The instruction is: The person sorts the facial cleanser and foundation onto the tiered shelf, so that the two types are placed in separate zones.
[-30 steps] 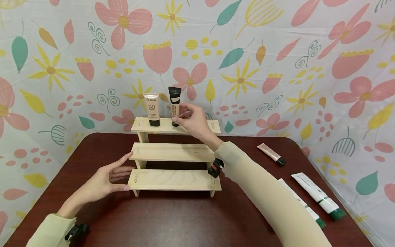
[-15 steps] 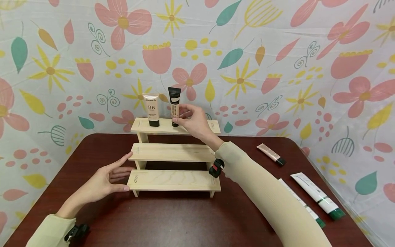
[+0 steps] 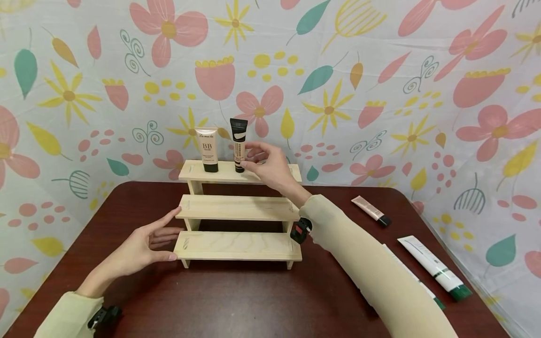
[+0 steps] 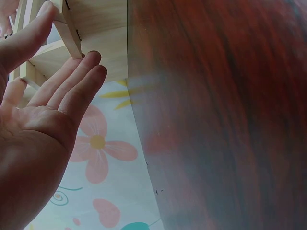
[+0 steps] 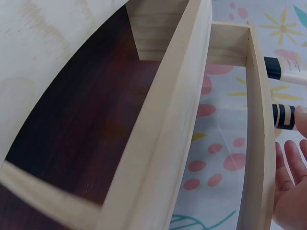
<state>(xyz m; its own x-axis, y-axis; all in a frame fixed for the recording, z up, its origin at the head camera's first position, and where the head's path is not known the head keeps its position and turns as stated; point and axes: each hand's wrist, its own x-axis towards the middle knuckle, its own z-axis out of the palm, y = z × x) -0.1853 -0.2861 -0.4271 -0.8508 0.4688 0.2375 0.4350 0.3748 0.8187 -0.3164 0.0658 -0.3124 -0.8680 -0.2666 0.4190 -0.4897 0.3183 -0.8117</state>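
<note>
Two hands on a three-step wooden rack [image 3: 236,207] on the counter [image 3: 236,300]. Right hand [image 3: 270,165] is up at the top step, fingers spread and relaxed, gripping nothing; fingertips sit just beside the slim black-topped tube [image 3: 239,144], whether touching I can't tell. That tube stands upright, cap down, on the top step, straight ahead of the right fingers. BB tube [image 3: 208,149] stands just past it, farther from the hand, also upright.

Left hand [image 3: 143,246] is flat and open, fingers straight, against the rack's left end: thumb tip on the bottom step's corner, index tip at the middle step's edge. Left wrist view shows the fingertips touching the rack's side post.

Three more tubes lie flat on the counter off the right forearm's outer side: pink tube [image 3: 372,211], two white tubes [image 3: 435,269] with green caps, one partly hidden by the sleeve.
</note>
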